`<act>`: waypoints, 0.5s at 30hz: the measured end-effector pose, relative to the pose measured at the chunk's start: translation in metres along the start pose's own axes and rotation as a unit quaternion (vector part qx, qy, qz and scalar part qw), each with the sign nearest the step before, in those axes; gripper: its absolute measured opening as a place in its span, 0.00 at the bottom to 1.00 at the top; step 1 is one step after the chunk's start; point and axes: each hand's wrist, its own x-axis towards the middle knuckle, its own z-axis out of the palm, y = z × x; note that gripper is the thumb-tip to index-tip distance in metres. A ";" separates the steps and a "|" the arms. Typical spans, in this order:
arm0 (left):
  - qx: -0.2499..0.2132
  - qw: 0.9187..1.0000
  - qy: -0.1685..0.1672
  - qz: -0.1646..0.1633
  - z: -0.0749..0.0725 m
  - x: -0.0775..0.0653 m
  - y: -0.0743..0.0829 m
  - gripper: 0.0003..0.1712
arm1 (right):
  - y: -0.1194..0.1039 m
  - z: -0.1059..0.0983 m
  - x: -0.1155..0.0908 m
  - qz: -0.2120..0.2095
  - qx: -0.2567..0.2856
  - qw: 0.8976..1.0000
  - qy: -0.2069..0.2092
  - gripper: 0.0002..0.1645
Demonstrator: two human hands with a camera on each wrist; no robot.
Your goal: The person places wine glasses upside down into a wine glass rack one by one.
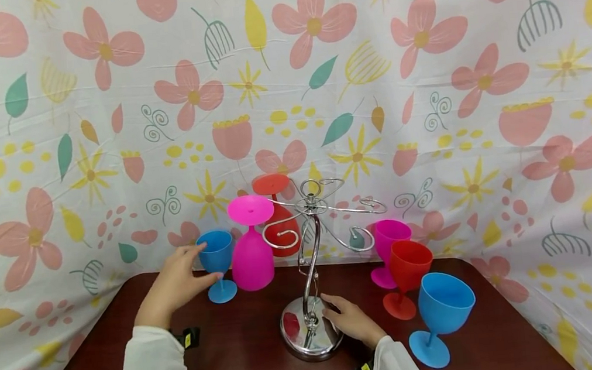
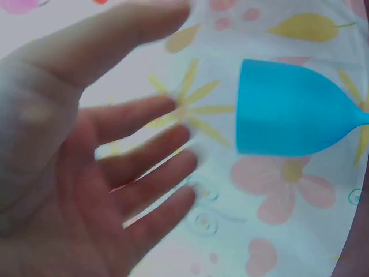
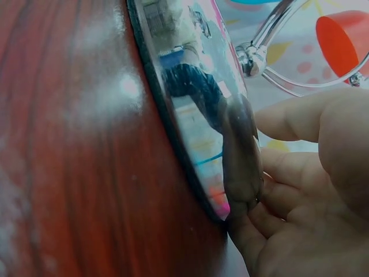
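My left hand (image 1: 177, 280) is beside an upright blue goblet (image 1: 216, 252) at the left. In the left wrist view its fingers are spread, with a gap between the fingertips and the blue goblet (image 2: 294, 109). My right hand (image 1: 354, 321) holds the edge of the round chrome base (image 1: 310, 345) of a goblet rack (image 1: 312, 254). The right wrist view has the thumb over the base's shiny top and the other fingers (image 3: 279, 199) bent at its rim. A pink goblet (image 1: 252, 259) and a red goblet (image 1: 281, 230) hang upside down on the rack's left side.
Upright on the right of the dark wooden table (image 1: 237, 360) stand a pink goblet (image 1: 389, 235), a red goblet (image 1: 411, 269) and a blue goblet (image 1: 446, 304) in a row. Curled wire arms (image 1: 358, 206) stick out from the rack's top. A flower-patterned curtain (image 1: 288, 91) hangs behind.
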 end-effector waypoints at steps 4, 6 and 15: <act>0.059 0.997 0.043 -0.032 0.009 0.029 -0.002 0.51 | 0.001 0.000 -0.001 -0.002 0.012 1.000 -0.007 0.29; 0.076 0.994 0.047 -0.063 0.016 0.042 -0.003 0.53 | 0.001 -0.001 -0.001 -0.004 0.014 1.000 -0.010 0.29; 0.085 0.983 0.042 -0.160 0.040 0.079 -0.007 0.62 | 0.003 -0.003 0.001 -0.005 0.009 1.000 -0.010 0.29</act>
